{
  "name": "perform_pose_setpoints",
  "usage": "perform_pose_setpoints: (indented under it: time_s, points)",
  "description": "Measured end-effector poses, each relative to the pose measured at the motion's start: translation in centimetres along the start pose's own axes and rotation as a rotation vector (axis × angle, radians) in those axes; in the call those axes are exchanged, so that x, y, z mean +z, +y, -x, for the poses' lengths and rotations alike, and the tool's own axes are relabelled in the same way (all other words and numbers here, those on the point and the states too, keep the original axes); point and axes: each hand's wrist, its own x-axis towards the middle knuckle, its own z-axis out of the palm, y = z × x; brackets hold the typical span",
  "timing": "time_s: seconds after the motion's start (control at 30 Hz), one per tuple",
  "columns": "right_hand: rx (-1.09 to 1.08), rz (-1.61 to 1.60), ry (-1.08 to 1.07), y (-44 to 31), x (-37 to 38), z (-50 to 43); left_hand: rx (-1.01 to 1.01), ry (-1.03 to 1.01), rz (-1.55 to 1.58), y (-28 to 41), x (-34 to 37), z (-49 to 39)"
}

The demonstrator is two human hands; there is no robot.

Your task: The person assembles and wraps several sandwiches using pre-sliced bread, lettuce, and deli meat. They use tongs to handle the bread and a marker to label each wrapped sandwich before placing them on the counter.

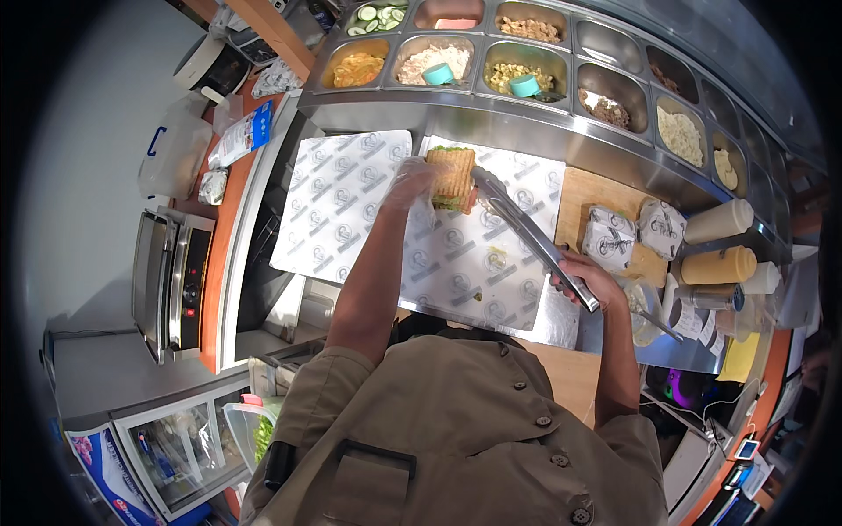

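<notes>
A toasted sandwich [454, 172] with grill marks and green leaves at its edges lies on a printed paper sheet [454, 263]. My left hand [413, 184], in a clear plastic glove, holds the sandwich along its left side. In my right hand [591, 281] is a pair of metal tongs [526, 230]; their tips are at the sandwich's right side, and whether they touch it I cannot tell. Another printed sheet [335, 210] lies to the left, under my left wrist. A few food crumbs are on the paper nearer to me.
Steel food pans [434, 59] with fillings line the counter's far side. Two wrapped packages [608, 238] sit on a wooden board [585, 187] at right, beside squeeze bottles [717, 264] and a plastic tub [638, 312]. A contact grill [172, 283] stands on the left counter.
</notes>
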Motion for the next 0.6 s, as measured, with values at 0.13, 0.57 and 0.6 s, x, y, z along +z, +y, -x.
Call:
perform_pose_setpoints:
  time_s: [0.13,0.57,0.6]
  points:
    - [-0.029,-0.059,-0.018,0.3,-0.2,0.3,-0.178,0.203,-0.312,0.4,0.6,-0.4]
    - [0.028,0.065,-0.005,-0.2,0.3,-2.2,-0.326,0.062,0.292,0.6,0.8,-0.8]
    - [-0.03,0.045,-0.031,0.1,0.2,-2.3,-0.305,0.089,0.258,0.9,1.1,-0.6]
